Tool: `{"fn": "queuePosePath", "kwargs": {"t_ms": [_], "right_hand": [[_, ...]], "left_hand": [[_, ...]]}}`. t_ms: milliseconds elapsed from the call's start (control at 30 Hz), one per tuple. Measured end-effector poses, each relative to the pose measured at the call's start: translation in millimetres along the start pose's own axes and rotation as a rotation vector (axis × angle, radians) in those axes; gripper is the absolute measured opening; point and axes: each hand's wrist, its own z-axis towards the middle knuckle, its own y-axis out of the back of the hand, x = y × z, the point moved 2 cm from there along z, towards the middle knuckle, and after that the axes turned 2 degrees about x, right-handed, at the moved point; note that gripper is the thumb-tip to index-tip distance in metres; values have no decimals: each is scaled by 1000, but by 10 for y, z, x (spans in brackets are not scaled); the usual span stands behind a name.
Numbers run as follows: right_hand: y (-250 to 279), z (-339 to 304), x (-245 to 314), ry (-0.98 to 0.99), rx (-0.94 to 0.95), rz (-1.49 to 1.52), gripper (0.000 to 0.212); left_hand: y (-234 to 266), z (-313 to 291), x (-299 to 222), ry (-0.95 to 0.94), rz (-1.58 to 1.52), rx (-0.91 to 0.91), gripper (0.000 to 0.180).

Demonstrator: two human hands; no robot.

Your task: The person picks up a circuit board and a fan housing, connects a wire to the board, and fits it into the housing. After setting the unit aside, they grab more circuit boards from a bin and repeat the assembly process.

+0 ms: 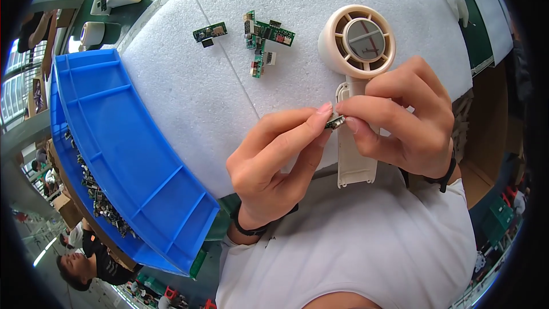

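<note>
Small green circuit board (333, 123) is just below the round cream plastic fan head (365, 39), over the long cream plastic handle shell (355, 163) that runs down from it. Left hand (277, 157), lower-left of fan head: grip pinched closed on the board. Right hand (409, 115), below-right of fan head: thumb and index nearly together at the board's right end; can't tell if that grip holds or only touches.

Board should be light, stiff, fragile. Take it by the edges, keep off components, don't flex. Shell likely light, a bit slick; hold by side walls.

Hidden: most of board face (fingertips), part of shell's upper stretch (right hand). Loose green circuit boards (273, 33) left of fan head overlap; count unclear.
</note>
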Motion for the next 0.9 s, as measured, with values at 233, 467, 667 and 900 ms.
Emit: {"fn": "queuePosePath", "kwargs": {"t_ms": [233, 467, 667, 900], "right_hand": [[-63, -104, 61, -134, -68, 96, 28], [-114, -126, 120, -166, -90, 148, 28], [-166, -160, 181, -163, -136, 129, 26], [-185, -135, 168, -183, -133, 107, 25]], "left_hand": [[-111, -50, -87, -127, 231, -60, 38], [-155, -107, -103, -219, 362, -77, 42], [-146, -126, -120, -238, 422, -82, 39], [-137, -89, -100, -181, 422, -56, 42]]}}
